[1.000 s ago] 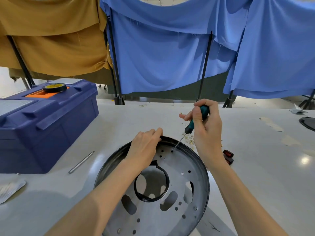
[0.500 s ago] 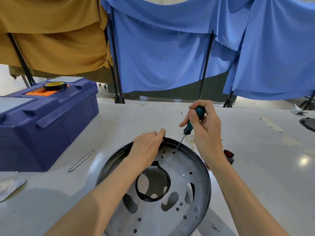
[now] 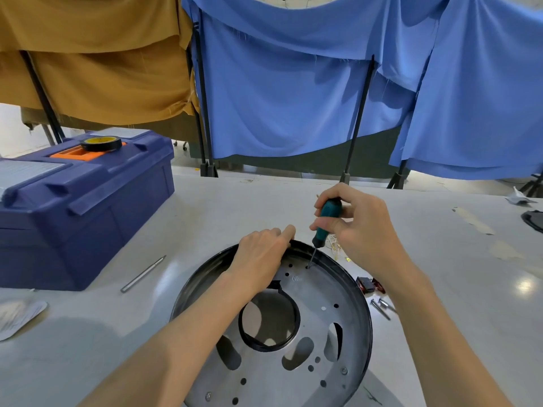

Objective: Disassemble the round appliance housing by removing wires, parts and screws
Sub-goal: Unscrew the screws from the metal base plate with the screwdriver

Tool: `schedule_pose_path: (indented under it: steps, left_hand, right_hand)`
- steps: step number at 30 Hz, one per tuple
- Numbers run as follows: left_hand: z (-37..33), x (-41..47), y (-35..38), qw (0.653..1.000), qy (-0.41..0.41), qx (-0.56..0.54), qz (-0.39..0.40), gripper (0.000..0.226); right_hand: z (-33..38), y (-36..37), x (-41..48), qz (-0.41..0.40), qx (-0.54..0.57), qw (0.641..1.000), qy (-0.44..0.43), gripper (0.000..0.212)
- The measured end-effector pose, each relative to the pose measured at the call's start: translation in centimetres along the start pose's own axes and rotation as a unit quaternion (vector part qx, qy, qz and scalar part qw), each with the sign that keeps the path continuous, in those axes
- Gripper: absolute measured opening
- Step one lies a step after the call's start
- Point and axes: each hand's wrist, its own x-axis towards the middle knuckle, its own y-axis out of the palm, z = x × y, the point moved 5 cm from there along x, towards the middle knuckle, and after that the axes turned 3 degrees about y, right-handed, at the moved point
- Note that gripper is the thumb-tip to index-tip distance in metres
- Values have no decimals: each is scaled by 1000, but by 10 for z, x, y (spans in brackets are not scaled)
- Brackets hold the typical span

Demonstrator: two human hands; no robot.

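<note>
I'm pinching the teal-handled screwdriver (image 3: 329, 209) in my right grip (image 3: 361, 229), its tip sitting in the round grey metal housing (image 3: 320, 292); my left grip (image 3: 258, 257) is curling over its rim.

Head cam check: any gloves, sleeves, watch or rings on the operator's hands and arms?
Nothing worn that shows. Left hand and right hand: no gloves, no rings visible. Left forearm and right forearm are uncovered down to the frame edge: no sleeves, watch, wristband or tape.

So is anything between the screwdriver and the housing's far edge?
Nothing visible. The screwdriver tip meets the housing plate near the far rim; the left hand holds the rim beside it, clear of the shaft.
</note>
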Motion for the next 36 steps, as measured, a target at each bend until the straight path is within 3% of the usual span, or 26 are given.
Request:
schedule_pose_path:
  steps: [6,12,16,19,32,36]
  left_hand:
    - [3,0,-5,999,-14,18,-24,28]
    - [1,4,1,1000,-12,0,26,31]
    - [-3,7,1,1000,-1,11,29,35]
    - [-5,10,-2,999,17,27,21,52]
    - [-9,11,1,1000,8,15,18,45]
    - [-9,13,1,1000,-1,12,26,39]
  right_hand:
    - [8,2,-2,-54,-28,998,-30,26]
    - [5,7,0,-30,-60,997,-26,23]
    - [0,19,-1,60,-56,997,3,27]
    - [-1,33,-5,111,-75,991,6,25]
    - [6,14,-3,-20,-74,997,-18,24]
    - [14,5,-6,-100,-27,994,-25,26]
